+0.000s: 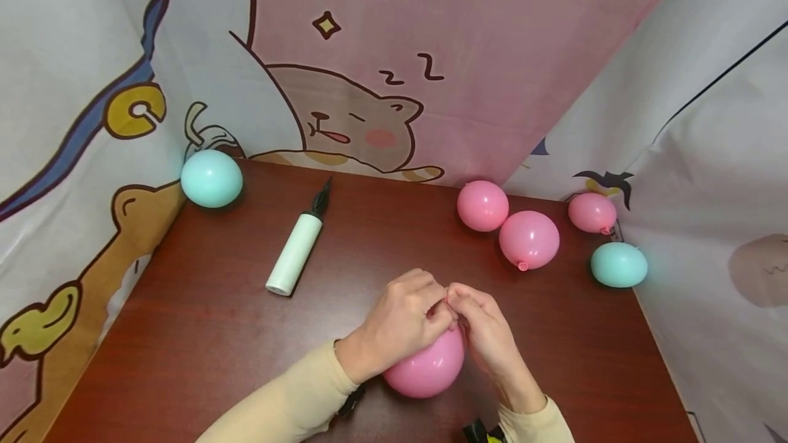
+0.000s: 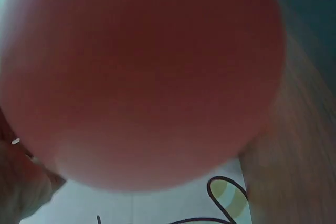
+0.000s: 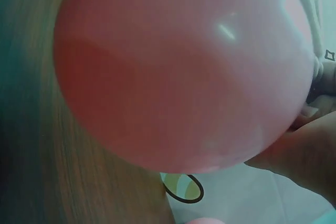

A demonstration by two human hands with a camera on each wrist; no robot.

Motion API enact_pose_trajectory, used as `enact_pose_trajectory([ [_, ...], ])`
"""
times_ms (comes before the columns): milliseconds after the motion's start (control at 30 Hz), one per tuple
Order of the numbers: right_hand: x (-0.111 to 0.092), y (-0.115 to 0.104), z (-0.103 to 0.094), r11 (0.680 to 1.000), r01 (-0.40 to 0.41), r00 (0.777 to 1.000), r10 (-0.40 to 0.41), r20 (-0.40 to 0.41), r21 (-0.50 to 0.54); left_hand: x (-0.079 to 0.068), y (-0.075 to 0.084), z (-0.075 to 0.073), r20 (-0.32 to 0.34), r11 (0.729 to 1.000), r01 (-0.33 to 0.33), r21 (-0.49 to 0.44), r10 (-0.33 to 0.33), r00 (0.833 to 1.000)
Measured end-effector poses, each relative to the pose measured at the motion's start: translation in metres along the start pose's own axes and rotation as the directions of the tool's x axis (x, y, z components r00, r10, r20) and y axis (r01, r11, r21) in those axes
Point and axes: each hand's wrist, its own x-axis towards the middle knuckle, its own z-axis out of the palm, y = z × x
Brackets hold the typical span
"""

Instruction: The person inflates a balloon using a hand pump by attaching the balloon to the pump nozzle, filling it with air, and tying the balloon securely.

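Observation:
A round, inflated pink balloon (image 1: 427, 366) is between both hands near the front of the table, its neck end pointing away from the body. My left hand (image 1: 406, 313) pinches the neck from the left, with the wrist lying over the balloon's upper side. From the right, my right hand (image 1: 486, 327) pinches the tip of the neck between thumb and forefinger. The fingers of both hands meet there and hide most of the neck. In both wrist views the balloon (image 2: 142, 87) fills most of the picture, and fingers of the right hand (image 3: 299, 156) show at its edge.
A white hand pump (image 1: 295, 255) with a black nozzle lies left of centre on the brown table (image 1: 209, 320). One light-blue balloon (image 1: 212, 179) sits at the back left corner. Several pink balloons (image 1: 529, 240) and another light-blue balloon (image 1: 619, 265) are at the right. Printed cloth (image 1: 480, 53) walls the table.

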Motion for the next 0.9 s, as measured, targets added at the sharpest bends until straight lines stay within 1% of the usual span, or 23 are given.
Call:
enact_pose_trajectory([
  [100, 0.0, -0.001, -0.002, 1.0, 0.005, 1.0, -0.005, 0.018, 0.014, 0.001, -0.004, 0.002, -0.026, 0.998, -0.062, -0.015, 0.061, 0.998],
  [200, 0.001, -0.004, -0.004, 0.999, 0.019, 0.999, -0.02, 0.036, 0.035, 0.005, -0.007, 0.002, -0.041, 0.992, -0.09, -0.09, 0.087, 0.995],
  [300, 0.002, -0.006, -0.005, 0.997, 0.06, 0.997, -0.062, 0.043, 0.038, 0.008, -0.009, 0.002, -0.058, 0.979, -0.086, -0.187, 0.077, 0.995],
  [433, 0.004, -0.009, -0.003, 0.988, 0.152, 0.988, -0.152, 0.02, -0.004, 0.011, -0.008, 0.0, -0.072, 0.955, -0.062, -0.289, 0.043, 0.997],
  [500, 0.005, -0.009, -0.001, 0.982, 0.185, 0.983, -0.185, 0.003, -0.033, 0.012, -0.008, 0.0, -0.073, 0.948, -0.055, -0.313, 0.034, 0.997],
  [567, 0.007, -0.01, -0.002, 0.979, 0.199, 0.98, -0.199, -0.001, -0.043, 0.014, -0.009, 0.0, -0.068, 0.953, -0.066, -0.297, 0.047, 0.997],
  [633, 0.007, -0.01, -0.003, 0.981, 0.192, 0.981, -0.191, 0.012, -0.042, 0.015, -0.01, 0.0, -0.062, 0.962, -0.078, -0.262, 0.063, 0.996],
  [733, 0.007, -0.011, -0.006, 0.991, 0.132, 0.991, -0.13, 0.036, -0.036, 0.016, -0.01, -0.001, -0.042, 0.974, -0.082, -0.21, 0.075, 0.996],
  [833, 0.005, -0.011, -0.01, 0.999, 0.037, 0.998, -0.036, 0.047, -0.019, 0.014, -0.01, -0.001, -0.031, 0.98, -0.041, -0.195, 0.036, 0.999],
  [900, 0.004, -0.011, -0.012, 1.0, -0.017, 0.999, 0.017, 0.038, 0.0, 0.014, -0.009, -0.002, -0.026, 0.981, -0.005, -0.192, 0.0, 1.0],
])
